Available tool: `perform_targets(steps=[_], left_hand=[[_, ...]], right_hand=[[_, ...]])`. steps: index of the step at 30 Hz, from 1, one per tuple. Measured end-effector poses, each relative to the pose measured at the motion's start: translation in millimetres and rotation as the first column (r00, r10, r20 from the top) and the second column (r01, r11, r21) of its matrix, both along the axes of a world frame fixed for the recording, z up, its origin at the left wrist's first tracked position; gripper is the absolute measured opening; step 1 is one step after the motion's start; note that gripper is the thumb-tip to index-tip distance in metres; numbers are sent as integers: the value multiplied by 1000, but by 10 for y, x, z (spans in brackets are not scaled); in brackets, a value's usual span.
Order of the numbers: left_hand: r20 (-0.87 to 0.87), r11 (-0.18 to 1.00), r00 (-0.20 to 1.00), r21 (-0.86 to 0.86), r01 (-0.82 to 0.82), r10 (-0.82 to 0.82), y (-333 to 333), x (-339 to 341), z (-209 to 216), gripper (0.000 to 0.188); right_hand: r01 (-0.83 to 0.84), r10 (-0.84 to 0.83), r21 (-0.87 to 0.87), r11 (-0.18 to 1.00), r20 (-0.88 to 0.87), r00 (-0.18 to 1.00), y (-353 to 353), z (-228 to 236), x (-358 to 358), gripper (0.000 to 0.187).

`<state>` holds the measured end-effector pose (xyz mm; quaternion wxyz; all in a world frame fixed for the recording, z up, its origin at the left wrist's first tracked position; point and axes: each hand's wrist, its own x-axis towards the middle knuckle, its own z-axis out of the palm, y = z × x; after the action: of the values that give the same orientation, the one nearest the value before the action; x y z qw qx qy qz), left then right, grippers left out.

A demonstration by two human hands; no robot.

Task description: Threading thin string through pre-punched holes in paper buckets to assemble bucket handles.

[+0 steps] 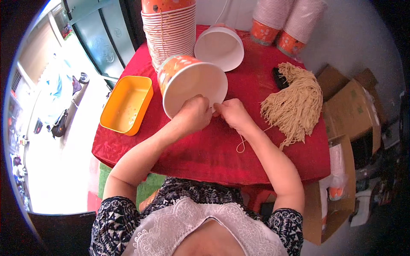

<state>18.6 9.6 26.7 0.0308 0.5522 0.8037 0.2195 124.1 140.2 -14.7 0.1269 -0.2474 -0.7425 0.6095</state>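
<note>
An orange-patterned paper bucket (pixel 194 83) lies tilted on the table, its white inside facing me. My left hand (pixel 195 113) is closed at the lower right of its rim, partly inside the opening. Right beside it, my right hand (pixel 232 114) pinches a thin beige string (pixel 241 147) at the rim. The string's slack loops below my right wrist. What the fingertips do at the rim is mostly hidden. A big bundle of beige strings (pixel 294 102) lies to the right of my hands.
Behind stand a tall stack of buckets (pixel 168 36) and another tilted bucket (pixel 220 48). A yellow plastic tray (pixel 128 104) sits at the left of the red-covered table (pixel 205 158). More wrapped bucket stacks (pixel 273 25) stand at the back right. Cardboard boxes (pixel 352 111) fill the right side.
</note>
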Motion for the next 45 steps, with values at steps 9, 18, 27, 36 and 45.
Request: perform_targets(steps=[9,18,27,36,45], left_hand=[[308,954,917,238,182,-252,52,-128,-334,24],[811,981,569,191,-39,-135,128,-144,-252,17],[841,983,532,165,-80,-98,178,-113,-226,19],[779,995,620,83,57,-100,177,-139,-242,12],[583,977,798,209,33,-151,213,-77,-388,15]], right_hand=[[2,-211,658,753,238,948,-53,86,16,33],[-13,-263,712,702,276,925,-55,60,7,29],[-122,-83,649,751,276,957,-22,191,122,27],[-150,133,490,858,70,989,74,371,353,17],[46,74,524,851,-207,976,-162,319,277,12]])
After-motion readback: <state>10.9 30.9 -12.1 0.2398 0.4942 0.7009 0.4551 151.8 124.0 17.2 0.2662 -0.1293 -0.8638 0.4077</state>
